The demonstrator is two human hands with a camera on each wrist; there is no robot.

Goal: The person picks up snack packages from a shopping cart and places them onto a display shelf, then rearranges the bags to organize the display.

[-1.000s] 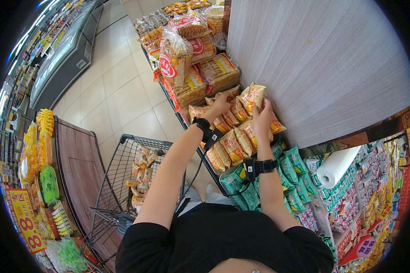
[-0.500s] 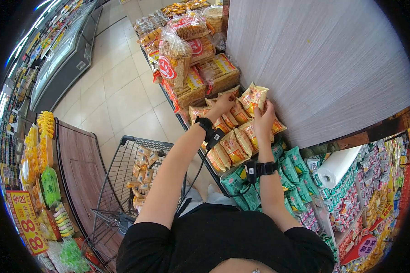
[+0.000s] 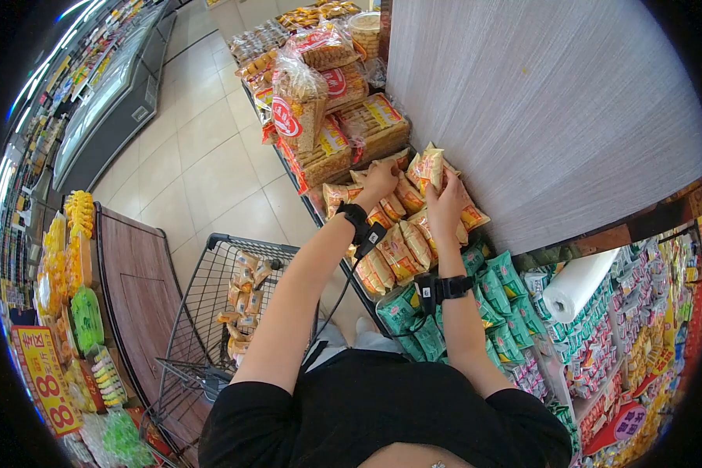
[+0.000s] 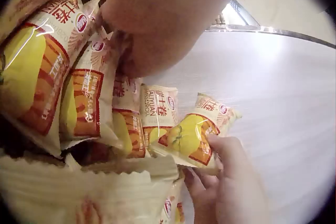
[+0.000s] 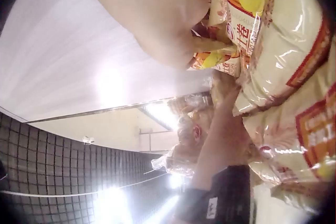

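My right hand (image 3: 444, 201) pinches a cream-coloured packaged Swiss roll (image 3: 427, 168) with a yellow and orange print, beside the grey panel. In the left wrist view its thumb lies over the front of the wrapper (image 4: 190, 136). My left hand (image 3: 378, 181) reaches among the same kind of packs at the back of the pile, below the big bagged snacks. Its fingertips are hidden between the wrappers, so I cannot tell whether it holds one. More Swiss roll packs (image 3: 398, 251) lie in rows under and in front of both hands.
A tall grey panel (image 3: 538, 117) rises right of the pile. Large bagged snacks (image 3: 324, 156) are stacked behind it. Green packs (image 3: 507, 300) lie nearer me, with a white plastic roll (image 3: 577, 288) beside them. A wire cart (image 3: 210, 312) with several small packs stands at my left.
The Swiss roll pack in my right hand has turned and shifted slightly left, along with the hand. My left hand stays at almost the same spot in the pile.
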